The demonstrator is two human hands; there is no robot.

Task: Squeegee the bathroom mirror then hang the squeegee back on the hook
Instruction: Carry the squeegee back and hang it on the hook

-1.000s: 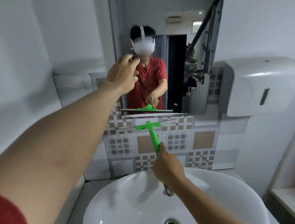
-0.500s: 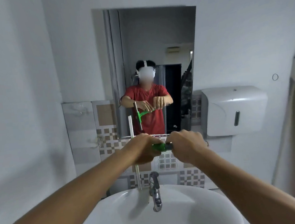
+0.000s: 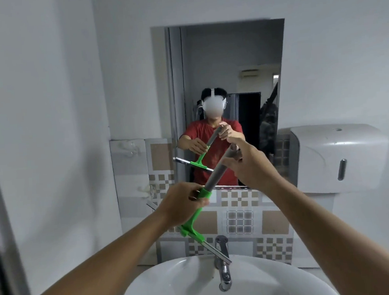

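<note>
The green squeegee (image 3: 195, 219) is held slanted in front of me, blade (image 3: 208, 245) low over the basin, a grey extension handle (image 3: 216, 172) rising up to the right. My left hand (image 3: 184, 204) grips the green neck where it meets the grey tube. My right hand (image 3: 248, 164) is closed around the tube's upper end. The tall bathroom mirror (image 3: 223, 59) hangs on the wall straight ahead and reflects me holding the tool. Clear hooks (image 3: 130, 149) stick to the tiled panel left of the mirror.
A white basin (image 3: 176, 288) with a chrome tap (image 3: 223, 261) sits directly below my hands. A white paper dispenser (image 3: 338, 157) is mounted right of the mirror. Patterned tiles (image 3: 240, 216) run under the mirror. A plain wall closes in on the left.
My left hand came off the mirror onto the squeegee. A grey handle section now extends from the green neck between my hands, and the tool has tilted, blade down-left. My view pulled back.
</note>
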